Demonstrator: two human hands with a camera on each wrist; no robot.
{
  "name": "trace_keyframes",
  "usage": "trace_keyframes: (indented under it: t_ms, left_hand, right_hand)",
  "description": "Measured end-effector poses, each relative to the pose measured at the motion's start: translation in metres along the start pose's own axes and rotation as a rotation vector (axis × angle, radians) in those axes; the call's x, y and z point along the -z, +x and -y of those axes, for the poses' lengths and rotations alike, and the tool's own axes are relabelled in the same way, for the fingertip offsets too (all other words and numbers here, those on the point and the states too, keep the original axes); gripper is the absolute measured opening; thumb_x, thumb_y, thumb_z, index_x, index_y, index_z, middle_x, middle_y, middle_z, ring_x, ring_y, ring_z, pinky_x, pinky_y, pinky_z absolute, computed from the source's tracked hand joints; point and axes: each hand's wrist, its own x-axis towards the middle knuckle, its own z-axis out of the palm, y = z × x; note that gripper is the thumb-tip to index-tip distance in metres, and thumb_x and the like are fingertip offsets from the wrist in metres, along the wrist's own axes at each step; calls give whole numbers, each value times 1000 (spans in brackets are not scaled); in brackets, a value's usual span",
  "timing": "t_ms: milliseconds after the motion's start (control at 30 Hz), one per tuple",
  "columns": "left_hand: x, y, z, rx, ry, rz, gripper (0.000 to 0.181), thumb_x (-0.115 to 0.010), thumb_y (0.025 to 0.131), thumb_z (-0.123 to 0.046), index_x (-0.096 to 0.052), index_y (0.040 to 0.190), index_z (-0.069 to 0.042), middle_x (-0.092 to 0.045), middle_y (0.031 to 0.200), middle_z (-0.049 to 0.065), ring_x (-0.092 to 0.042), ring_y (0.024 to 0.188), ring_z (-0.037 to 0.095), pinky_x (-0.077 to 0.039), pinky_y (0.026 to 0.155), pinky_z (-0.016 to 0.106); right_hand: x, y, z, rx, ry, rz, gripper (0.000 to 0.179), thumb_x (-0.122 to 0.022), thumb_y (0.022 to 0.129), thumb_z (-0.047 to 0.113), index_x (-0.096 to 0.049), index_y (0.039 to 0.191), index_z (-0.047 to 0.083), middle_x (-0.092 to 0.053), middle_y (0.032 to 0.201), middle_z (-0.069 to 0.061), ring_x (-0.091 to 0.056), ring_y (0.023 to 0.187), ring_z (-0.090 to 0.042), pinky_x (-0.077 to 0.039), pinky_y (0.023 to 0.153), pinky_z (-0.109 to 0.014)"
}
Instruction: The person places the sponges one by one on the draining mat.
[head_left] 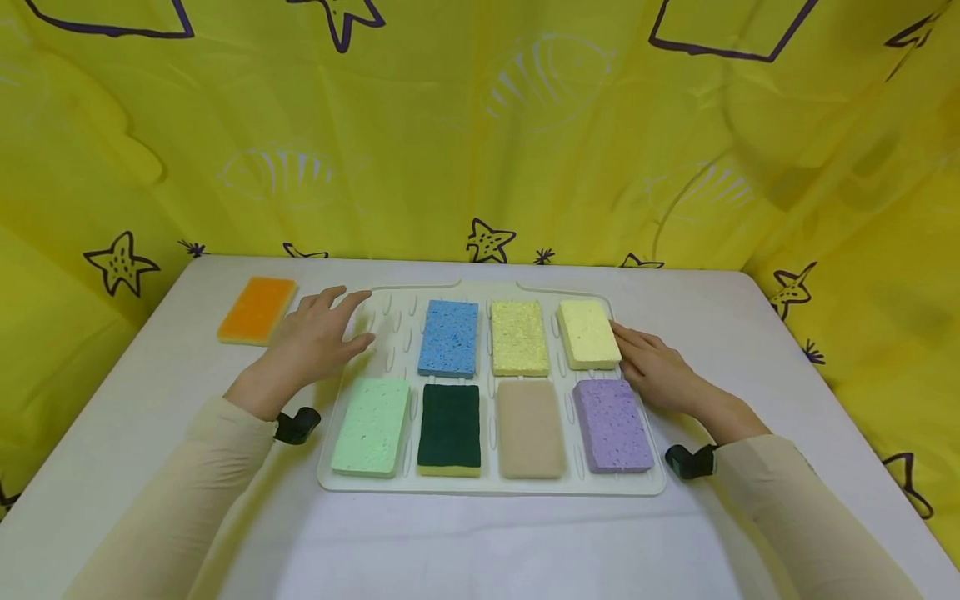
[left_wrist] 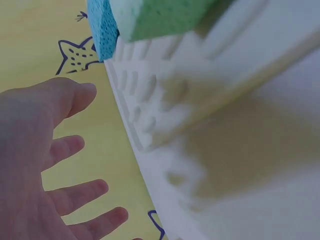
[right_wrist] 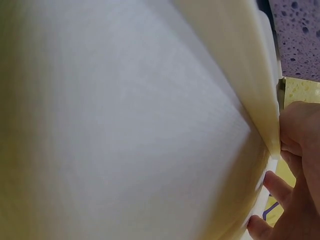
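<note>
My left hand (head_left: 313, 337) hovers over the upper left corner of the white ribbed tray (head_left: 495, 485), fingers spread and holding nothing. Just left of it an orange-topped sponge (head_left: 257, 310) lies on the table. My right hand (head_left: 660, 371) lies along the tray's right edge, its fingertips beside a pale yellow sponge (head_left: 588, 335); whether they touch the sponge or only the tray is unclear. The back row also holds a blue sponge (head_left: 448, 338) and a speckled yellow sponge (head_left: 520, 337). In front lie a mint green sponge (head_left: 371, 427), a dark green scouring sponge (head_left: 449, 427), a beige sponge (head_left: 530, 429) and a purple sponge (head_left: 613, 425).
The tray rests on a white table (head_left: 480, 550). Behind and beside the table hangs a yellow curtain (head_left: 420, 150) printed with starfish and fish. Each wrist wears a small black camera, seen at the left wrist camera (head_left: 297, 425) and right wrist camera (head_left: 690, 461).
</note>
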Motion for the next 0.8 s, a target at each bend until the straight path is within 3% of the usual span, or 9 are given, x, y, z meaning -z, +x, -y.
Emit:
trace_keyframes:
  t_ms: [233, 600, 800]
  left_hand:
    - [2, -4, 19, -17, -33, -42, 61, -59, 98, -31, -37, 150, -8, -32, 151, 36, -34, 132, 61, -31, 108, 70]
    - [2, -10, 46, 33, -9, -51, 65, -58, 97, -31, -32, 151, -4, -27, 151, 38, -31, 131, 62, -29, 109, 70]
    - [3, -13, 59, 67, -7, -52, 69, -58, 97, -32, -27, 153, -4, -25, 151, 38, -30, 128, 66, -33, 101, 73]
  right_hand:
    - [0, 0, 0, 4, -3, -7, 53, -41, 104, 15, -30, 154, 2, -24, 162, -19, -30, 140, -52, -29, 102, -77]
    - [-1, -1, 1, 11, -15, -27, 53, -43, 103, 15, -33, 153, 1, -28, 161, -20, -33, 138, -52, -33, 100, -76]
    - [-1, 0, 1, 11, -15, -25, 52, -43, 103, 15, -34, 153, 1, -28, 161, -20, -33, 138, -52, -33, 100, -76]
